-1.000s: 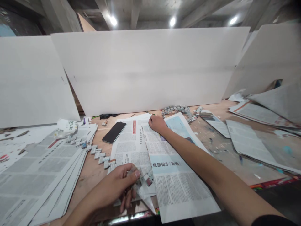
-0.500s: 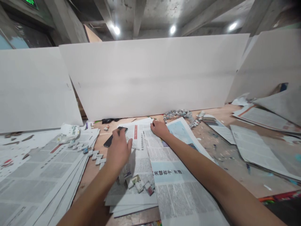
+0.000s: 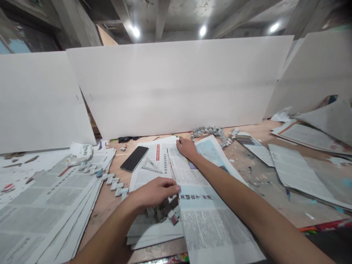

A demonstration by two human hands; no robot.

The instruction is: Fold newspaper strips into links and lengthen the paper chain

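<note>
A newspaper sheet (image 3: pixel 209 227) lies over a stack of newspapers (image 3: pixel 154 233) at the middle of the table. At the sheet's far left corner, my right hand (image 3: pixel 187 148) has its fingers closed on the paper edge. My left hand (image 3: pixel 159 190) is near the sheet's left edge, thumb and fingers close together; whether paper is pinched between them cannot be made out. Below it lies part of a folded-paper chain (image 3: pixel 173 218). Beyond my left hand are a clear triangle ruler (image 3: pixel 151 167) and a black phone (image 3: pixel 134 158).
Stacked newspapers (image 3: pixel 63 205) and a white plastic packet (image 3: pixel 80 153) lie at left. A coiled paper chain (image 3: pixel 210 131) sits at the back, before white boards (image 3: pixel 176 88). More paper sheets (image 3: pixel 305 172) lie at right.
My left hand has moved from above the phone toward me and right, to the sheet's left edge, uncovering phone and ruler. My right hand stays at the same corner.
</note>
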